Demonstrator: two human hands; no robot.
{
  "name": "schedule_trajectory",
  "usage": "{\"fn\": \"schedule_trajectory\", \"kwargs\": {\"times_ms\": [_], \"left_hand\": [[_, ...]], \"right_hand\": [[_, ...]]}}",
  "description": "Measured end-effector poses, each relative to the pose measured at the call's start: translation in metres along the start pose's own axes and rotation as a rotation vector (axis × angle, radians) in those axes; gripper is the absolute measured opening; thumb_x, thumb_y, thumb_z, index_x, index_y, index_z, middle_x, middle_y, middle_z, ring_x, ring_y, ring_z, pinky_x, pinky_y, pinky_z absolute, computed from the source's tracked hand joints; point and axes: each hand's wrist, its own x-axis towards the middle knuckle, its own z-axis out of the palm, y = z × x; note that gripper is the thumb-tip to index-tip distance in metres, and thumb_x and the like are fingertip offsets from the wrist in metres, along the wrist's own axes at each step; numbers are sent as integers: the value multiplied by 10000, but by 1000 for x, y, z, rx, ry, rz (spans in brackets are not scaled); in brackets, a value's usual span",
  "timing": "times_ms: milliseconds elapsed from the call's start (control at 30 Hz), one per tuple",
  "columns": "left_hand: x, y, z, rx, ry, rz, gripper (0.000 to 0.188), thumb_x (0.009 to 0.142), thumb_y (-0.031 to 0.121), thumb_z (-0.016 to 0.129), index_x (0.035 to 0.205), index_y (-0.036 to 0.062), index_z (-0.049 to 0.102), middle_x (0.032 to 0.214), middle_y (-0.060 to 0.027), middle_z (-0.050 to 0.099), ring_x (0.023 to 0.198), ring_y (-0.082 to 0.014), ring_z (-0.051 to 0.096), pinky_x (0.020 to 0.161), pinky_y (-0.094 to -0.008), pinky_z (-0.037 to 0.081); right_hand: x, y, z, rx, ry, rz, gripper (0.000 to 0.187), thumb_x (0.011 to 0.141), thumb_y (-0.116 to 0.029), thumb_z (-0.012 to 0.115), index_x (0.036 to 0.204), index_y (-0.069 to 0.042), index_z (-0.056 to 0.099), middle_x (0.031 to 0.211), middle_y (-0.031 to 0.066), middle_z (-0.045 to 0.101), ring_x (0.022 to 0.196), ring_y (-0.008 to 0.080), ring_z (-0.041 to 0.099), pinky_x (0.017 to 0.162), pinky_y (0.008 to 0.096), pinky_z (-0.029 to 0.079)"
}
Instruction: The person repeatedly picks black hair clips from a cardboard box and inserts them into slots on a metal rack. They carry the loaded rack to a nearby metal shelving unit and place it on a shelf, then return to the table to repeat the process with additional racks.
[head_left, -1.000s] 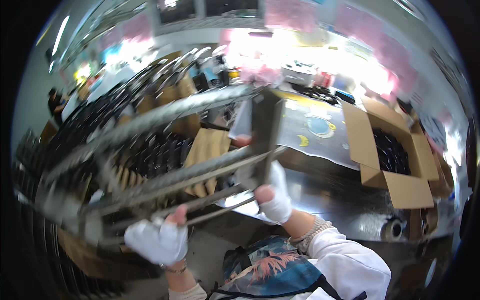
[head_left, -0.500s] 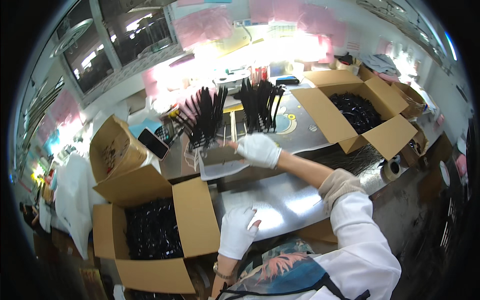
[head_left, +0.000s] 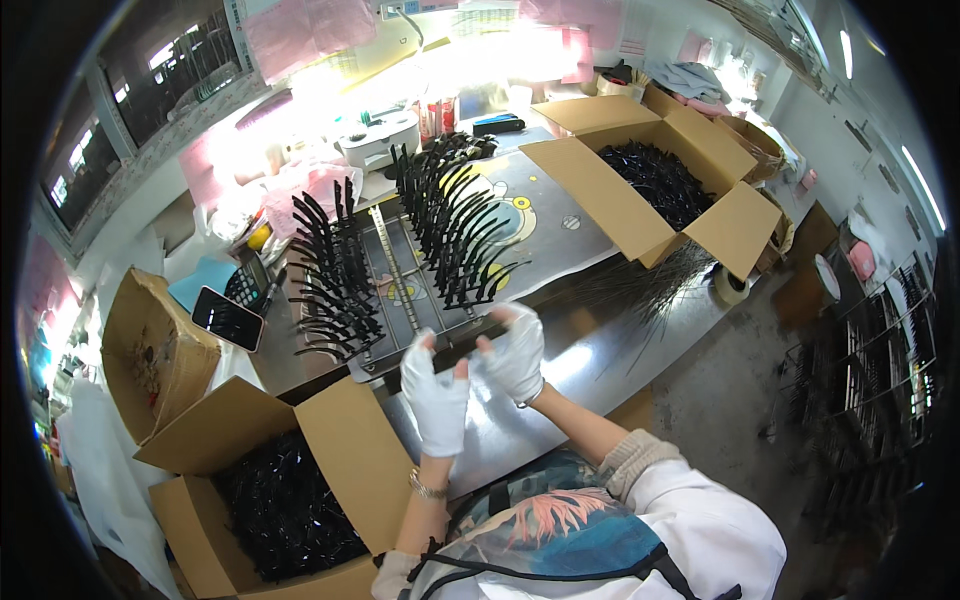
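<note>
A metal rack (head_left: 391, 268) lies on the worktable, bearing two rows of black curved strips, a left row (head_left: 335, 275) and a right row (head_left: 450, 225). My left hand (head_left: 436, 400), in a white fingerless glove, is at the rack's near edge with thumb and fingers apart. My right hand (head_left: 514, 358), gloved alike, is close beside it near the rack's near right corner. Its thumb and fingers are also apart. Nothing shows between the fingers of either hand. Whether the fingertips touch the rack is hard to tell.
Cardboard boxes of black pieces stand at the near left (head_left: 355, 450) and far right (head_left: 575, 180). A worn carton (head_left: 150, 350), a phone (head_left: 228, 318) and a calculator (head_left: 245, 285) are at left. Thin black rods (head_left: 650, 285) and a tape roll (head_left: 730, 285) lie right.
The rack, tilted up in my right hand before, now lies lower and flatter, its strips fanned sideways. My left hand has moved up beside the right. The view has shifted.
</note>
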Motion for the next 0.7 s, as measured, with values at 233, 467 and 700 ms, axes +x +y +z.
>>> {"fn": "schedule_trajectory", "kwargs": {"times_ms": [233,467,700], "left_hand": [[121,-22,90,-502,55,-243,828,759,246,876,1385,-91,452,1323,-230,551,1202,-292,561,1066,-381,426],[149,-49,115,-397,102,-206,222,884,160,779,966,3,645,809,-7,629,751,-91,548,735,-245,480],[147,-54,117,-607,194,-381,206,999,226,647,974,24,615,836,-60,699,791,-97,641,742,-237,509]], "right_hand": [[73,39,77,394,197,640,768,785,-147,823,1427,2,428,1196,168,663,1029,254,676,904,339,527],[100,58,111,505,176,741,147,936,-173,711,941,-30,677,807,-6,681,691,75,584,624,261,491],[89,96,101,342,223,1240,397,1026,-394,525,862,-59,662,808,40,685,695,146,600,663,332,493]]}}
